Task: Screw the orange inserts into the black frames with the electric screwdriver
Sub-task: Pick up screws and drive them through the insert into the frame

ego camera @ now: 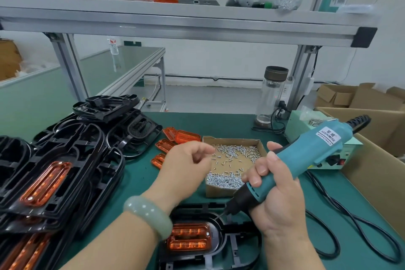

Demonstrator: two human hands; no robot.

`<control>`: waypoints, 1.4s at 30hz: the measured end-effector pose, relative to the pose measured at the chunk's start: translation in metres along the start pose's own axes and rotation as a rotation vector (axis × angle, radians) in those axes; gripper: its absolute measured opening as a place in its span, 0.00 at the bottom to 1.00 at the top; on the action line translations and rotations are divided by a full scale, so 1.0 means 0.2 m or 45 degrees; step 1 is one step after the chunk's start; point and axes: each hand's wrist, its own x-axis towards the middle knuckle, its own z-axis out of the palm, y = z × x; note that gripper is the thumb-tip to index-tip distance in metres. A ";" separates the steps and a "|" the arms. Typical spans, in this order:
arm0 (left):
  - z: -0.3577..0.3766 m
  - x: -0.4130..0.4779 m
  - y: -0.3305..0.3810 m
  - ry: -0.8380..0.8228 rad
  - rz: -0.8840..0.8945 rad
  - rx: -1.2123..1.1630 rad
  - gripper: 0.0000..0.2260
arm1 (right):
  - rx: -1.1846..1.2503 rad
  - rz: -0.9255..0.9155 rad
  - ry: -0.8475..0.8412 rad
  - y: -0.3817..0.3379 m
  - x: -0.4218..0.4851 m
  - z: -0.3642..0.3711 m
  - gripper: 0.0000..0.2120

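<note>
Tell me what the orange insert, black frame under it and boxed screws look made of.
Orange insert: translucent glossy plastic, light glows through its ribs. Black frame: likely moulded plastic, opaque, semi-gloss, thin webs. Screws: silvery shiny metal, probably plated steel.

One camera sat on the person's head. It looked forward and down at the table (pixel 140 173) from very near. The left hand (pixel 186 171) and right hand (pixel 278 199) showed big in the lower middle. A shelf (pixel 175 19) crossed the upper part.
</note>
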 end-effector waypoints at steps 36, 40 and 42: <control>-0.06 -0.43 -0.07 -0.006 -0.595 -0.898 0.06 | 0.385 0.092 0.362 0.09 -0.04 0.07 0.05; -0.05 -0.43 -0.07 -0.010 -0.574 -0.836 0.08 | 0.385 0.083 0.359 0.10 -0.05 0.08 0.03; -0.04 -0.44 -0.06 -0.023 -0.554 -0.824 0.08 | 0.378 0.083 0.352 0.10 -0.05 0.08 0.03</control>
